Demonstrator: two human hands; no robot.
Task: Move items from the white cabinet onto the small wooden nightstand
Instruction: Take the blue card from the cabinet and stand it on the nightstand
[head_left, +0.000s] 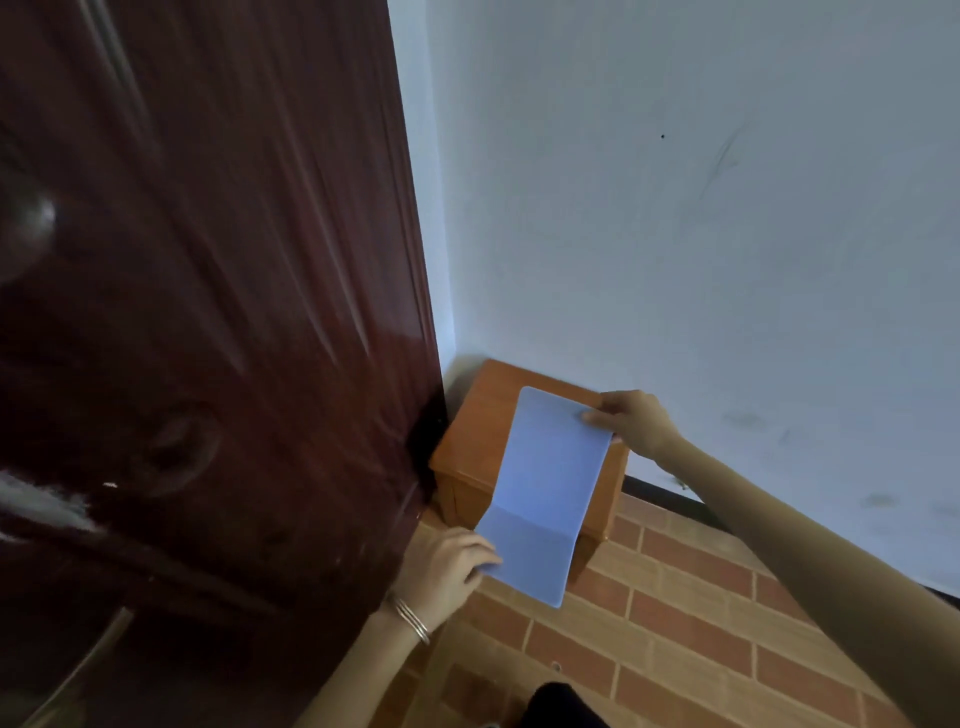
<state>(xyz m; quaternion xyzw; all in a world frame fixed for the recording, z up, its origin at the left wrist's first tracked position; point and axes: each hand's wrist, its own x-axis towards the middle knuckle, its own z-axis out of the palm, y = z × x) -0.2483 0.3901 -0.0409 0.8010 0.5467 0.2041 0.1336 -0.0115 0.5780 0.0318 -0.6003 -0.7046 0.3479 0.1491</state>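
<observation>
as it hangs above the nightstand (478, 415), blue sheet (550, 493) (creased), left hand (452, 564) pinching near edge, right hand (631, 421) pinching far corner

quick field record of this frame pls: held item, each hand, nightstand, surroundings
item: blue sheet, flat and flexible, with one crease across it near the near end
left hand: left hand grips the sheet's near left edge
right hand: right hand pinches its far right edge
nightstand: nightstand, small, wooden, in the corner, under the sheet
contact: cannot tell if the sheet touches the top
surroundings: dark door to the left, white wall behind, brick-pattern floor
</observation>
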